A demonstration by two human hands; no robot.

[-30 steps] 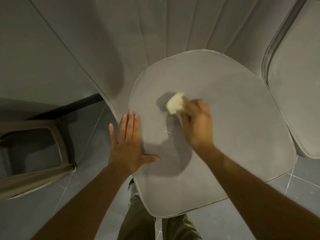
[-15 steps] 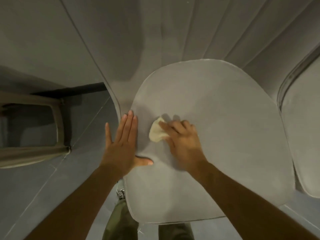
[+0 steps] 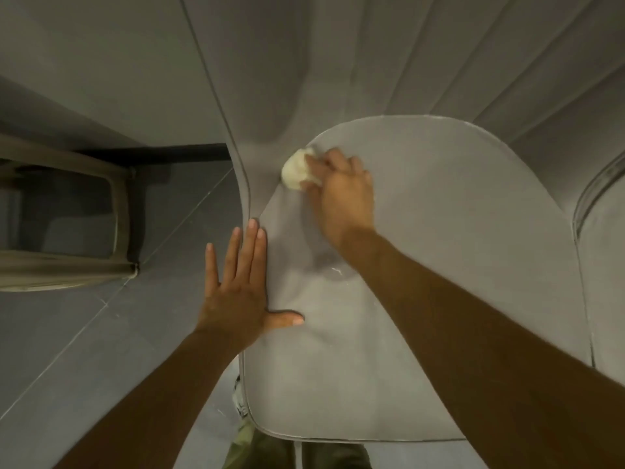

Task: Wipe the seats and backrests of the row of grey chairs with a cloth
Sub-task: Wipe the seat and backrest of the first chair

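Right hand (image 3: 341, 194) grips the cloth (image 3: 297, 172) on the seat (image 3: 422, 265); left hand (image 3: 236, 292) rests flat, fingers straight.

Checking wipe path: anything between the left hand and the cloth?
Nothing loose: head view shows only bare grey fabric chair seat between the flat left hand and the crumpled cream cloth gripped by the right hand.

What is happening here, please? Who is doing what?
A person is wiping a grey chair. The right hand grips a pale cloth and presses it on the far left corner of the seat, close to the backrest. The left hand lies flat, fingers straight, on the seat's left edge. A second chair shows at the right.
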